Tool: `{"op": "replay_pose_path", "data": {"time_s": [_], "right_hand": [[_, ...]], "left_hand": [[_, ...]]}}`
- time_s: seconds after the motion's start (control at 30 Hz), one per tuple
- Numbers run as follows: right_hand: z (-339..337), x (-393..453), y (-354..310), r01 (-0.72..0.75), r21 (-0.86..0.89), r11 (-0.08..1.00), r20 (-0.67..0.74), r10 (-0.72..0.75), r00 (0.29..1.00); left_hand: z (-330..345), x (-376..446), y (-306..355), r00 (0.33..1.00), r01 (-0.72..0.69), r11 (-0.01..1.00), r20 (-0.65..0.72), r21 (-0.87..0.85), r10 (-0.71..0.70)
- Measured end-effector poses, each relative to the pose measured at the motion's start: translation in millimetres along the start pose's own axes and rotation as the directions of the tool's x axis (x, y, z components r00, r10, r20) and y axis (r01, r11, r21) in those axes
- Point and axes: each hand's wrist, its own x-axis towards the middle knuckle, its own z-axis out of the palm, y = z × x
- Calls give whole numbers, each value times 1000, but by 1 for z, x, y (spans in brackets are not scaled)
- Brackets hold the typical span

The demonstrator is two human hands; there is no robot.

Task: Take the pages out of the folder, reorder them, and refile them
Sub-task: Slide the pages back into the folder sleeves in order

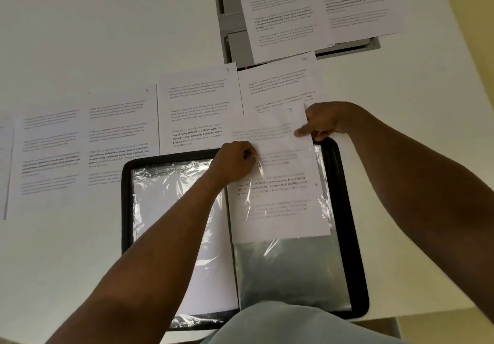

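Page half in or half out of right-hand sleeve, folder (355,236) open at lower centre of frame.
Left hand (236,160) pinches the sleeve (291,271) mouth, right hand (324,121) grips the page (280,183) at its top right corner; hands apart. Other pages (123,135) lie across the table (80,36) at middle left and upper right. Risk: page tilts, corner could snag or crumple on the plastic.

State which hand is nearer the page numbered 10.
Right. The right hand overlaps the bottom edge of the page numbered 10; the left hand sits lower, apart from it.
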Motion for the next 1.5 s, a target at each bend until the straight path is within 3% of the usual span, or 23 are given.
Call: {"op": "replay_pose_path", "data": {"time_s": [0.1,0.17,0.23,0.27,0.37,0.5,0.53,0.67,0.8,0.87,0.97,1.1,1.5], "right_hand": [[-2,-5,0,7,-12,1000,40,-7,999],[1,0,0,147,146,978,-127,-129,983],[5,2,-3,253,146,956,-263,-209,942],[6,2,-4,239,64,969,-234,-218,947],[5,0,-8,133,-262,956,46,-125,991],[12,-1,-15,286,-248,925,-58,-309,949],[15,-2,-17,316,-277,907,-24,-335,942],[20,-5,-22,275,-441,855,279,-160,947],[22,-8,-23,256,-507,823,273,-128,953],[23,-10,-20,251,-447,859,225,-164,961],[24,-16,-11,238,-187,953,25,-237,971],[28,-32,4,234,36,971,-185,-224,957],[64,-66,56,190,129,973,-278,-149,949]], "left_hand": [[-1,0,1,1000,-7,1000,7,4,7],[0,0,1,1000,-3,1000,13,0,3],[0,0,1,1000,-1,1000,7,-6,1],[0,0,1,1000,-3,1000,4,-8,3],[-1,-1,1,1000,-5,1000,5,-17,5],[0,0,-1,1000,-14,999,3,-38,14],[0,0,-1,1000,-20,999,0,-38,20],[1,1,0,1000,-30,998,-7,-53,30],[2,2,-1,999,-45,999,-17,-29,45],[3,2,-2,999,-45,999,-29,-13,44],[3,2,-3,998,-36,999,-54,10,37],[4,-1,-2,998,-11,1000,-54,22,12],[1,-26,17,994,-33,999,-103,-2,32]]}}
